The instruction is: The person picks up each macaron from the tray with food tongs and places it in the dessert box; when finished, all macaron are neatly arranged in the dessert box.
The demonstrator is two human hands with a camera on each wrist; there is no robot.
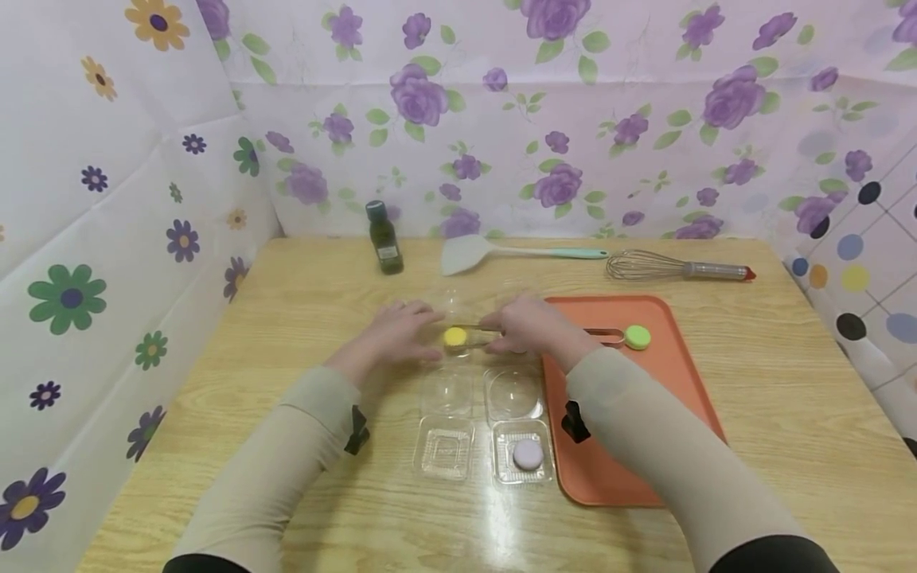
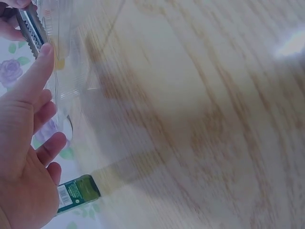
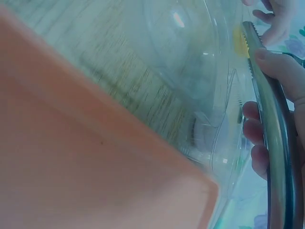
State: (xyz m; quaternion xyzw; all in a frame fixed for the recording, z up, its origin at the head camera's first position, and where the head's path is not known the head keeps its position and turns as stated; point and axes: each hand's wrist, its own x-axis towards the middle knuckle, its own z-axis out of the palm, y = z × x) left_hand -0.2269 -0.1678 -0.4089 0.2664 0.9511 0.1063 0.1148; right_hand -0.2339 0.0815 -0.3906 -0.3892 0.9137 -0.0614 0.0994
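My right hand [image 1: 533, 326] grips metal tongs [image 3: 272, 114] with the thumb on top and the fingers curled beneath. A yellow macaron [image 1: 454, 338] is at the tongs' serrated tips, over a clear plastic box in the back row. My left hand [image 1: 401, 333] is beside that box, its fingers spread and fingertips close to the box's left side. In the left wrist view its foremost finger [image 2: 44, 59] reaches to the tongs' tip. Nearer me, a lilac macaron [image 1: 528, 454] sits in the right clear box [image 1: 503, 476]; the left clear box [image 1: 444, 454] holds nothing.
An orange tray [image 1: 645, 414] with a green macaron [image 1: 637, 337] lies to the right, partly under my right arm. Along the back are a green bottle [image 1: 385, 239], a spatula [image 1: 466, 255] and a whisk [image 1: 652, 267]. Patterned sheets [image 1: 466, 119] hang behind the table.
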